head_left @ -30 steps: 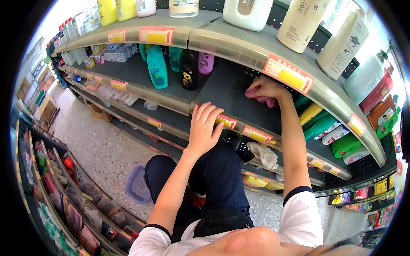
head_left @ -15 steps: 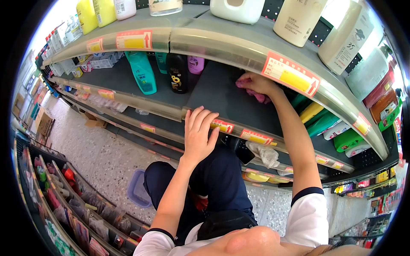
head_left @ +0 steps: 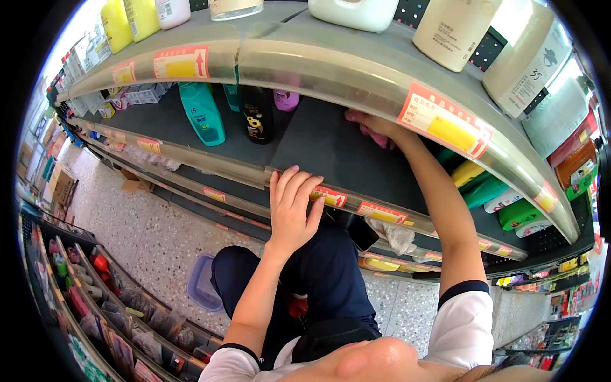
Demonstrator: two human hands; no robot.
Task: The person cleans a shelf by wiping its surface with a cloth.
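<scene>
My right hand (head_left: pixel 380 127) is closed on a pink cloth (head_left: pixel 377 136) against the dark shelf (head_left: pixel 331 149), far in under the upper shelf's edge, which partly hides the fingers. My left hand (head_left: pixel 294 210) rests on the shelf's front rail (head_left: pixel 238 170), fingers spread over it beside a red and yellow price label (head_left: pixel 330 197). Left of the cloth stand a black bottle (head_left: pixel 256 118), a teal bottle (head_left: pixel 202 114) and a purple bottle (head_left: pixel 286 100). Green and yellow bottles (head_left: pixel 468 172) lie or lean to the right of my right forearm.
The upper shelf (head_left: pixel 318 51) curves close overhead, bearing large pump bottles (head_left: pixel 455 32). A whitish cloth (head_left: pixel 391 235) and a dark phone-like object (head_left: pixel 356 230) are on a lower shelf. A purple basin (head_left: pixel 205 283) sits on the floor. Another stocked rack (head_left: pixel 114 299) stands at lower left.
My right hand has moved the pink cloth leftward and deeper along the shelf. My left hand stays on the rail. The view has shifted, and the upper shelf appears larger and lower.
</scene>
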